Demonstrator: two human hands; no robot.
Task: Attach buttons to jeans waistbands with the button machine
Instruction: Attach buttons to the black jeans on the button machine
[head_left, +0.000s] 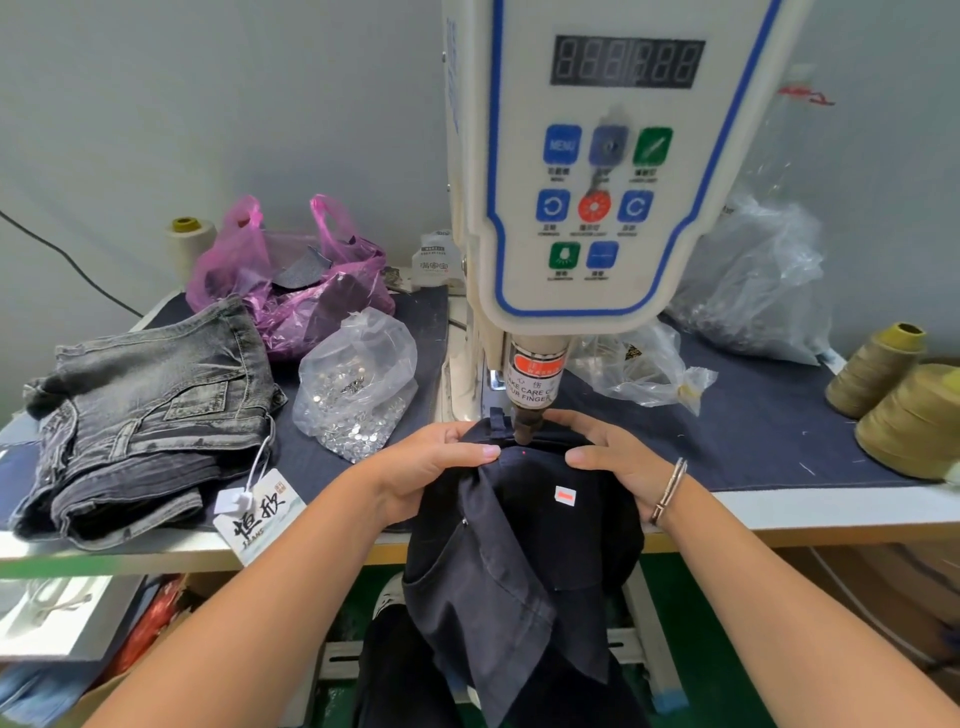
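Dark jeans (519, 545) hang off the bench (831, 506) edge toward my lap, most of the cloth below it; judging by the drape, that hanging part will drag the top away unless I hold it. Denim looks soft in the legs, thick and stiffer at the waistband (524, 457), so the band is the place to take hold, either side of the spot, never under the punch. Left hand (421, 467): fingers curled over the band's far edge, thumb pressing on top, gripping the waistband. Right hand (618, 457): same hold mirrored, thumb flat along the band, fingers wrapped over the back. Between the thumbs a small red dot (523, 453) lies on the cloth, probably the aiming mark. Just beyond it the punch head (527, 428) sits on or just above the band; I cannot tell which. A small white sticker (564, 495) lies on the denim near my right thumb. Further left on the bench: a clear bag of buttons (358, 384), small, shiny, likely slippery; folded grey jeans (150, 415) with a hang tag (260, 512). Behind, the button machine (602, 171) panel.
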